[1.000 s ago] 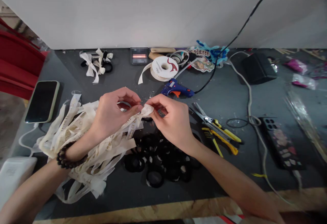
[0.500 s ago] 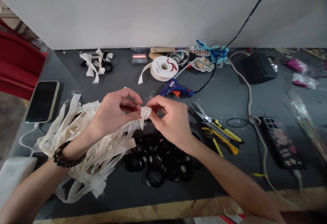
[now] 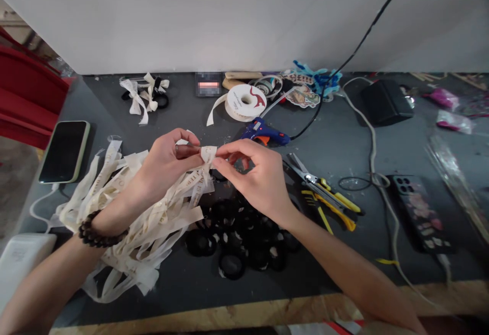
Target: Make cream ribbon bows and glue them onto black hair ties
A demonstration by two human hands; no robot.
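Note:
Between my two hands a cream printed ribbon [image 3: 208, 155] is pinched, with a loop on top and tails hanging below. My left hand [image 3: 166, 159] grips its left side with thumb and fingers closed. From the right, my right hand [image 3: 255, 172] pinches the same ribbon between thumb and forefinger. Under and beside my left forearm lies a heap of cream ribbon strips [image 3: 164, 223]. Several black hair ties [image 3: 231, 263] are piled just below my hands. Beyond my right hand rests a blue hot glue gun [image 3: 263, 132] with an orange trigger.
A ribbon spool [image 3: 237, 111] stands behind the glue gun. Finished-looking bows [image 3: 139, 101] on black ties lie at back left. Scissors [image 3: 305, 174] and yellow-handled tools [image 3: 340, 207] sit at right, near a cable [image 3: 374, 146] and a phone [image 3: 424, 213]. Another phone [image 3: 63, 151] lies left.
Both hands have shifted slightly left with the ribbon. Its loop now faces me more openly, and its tails show below it.

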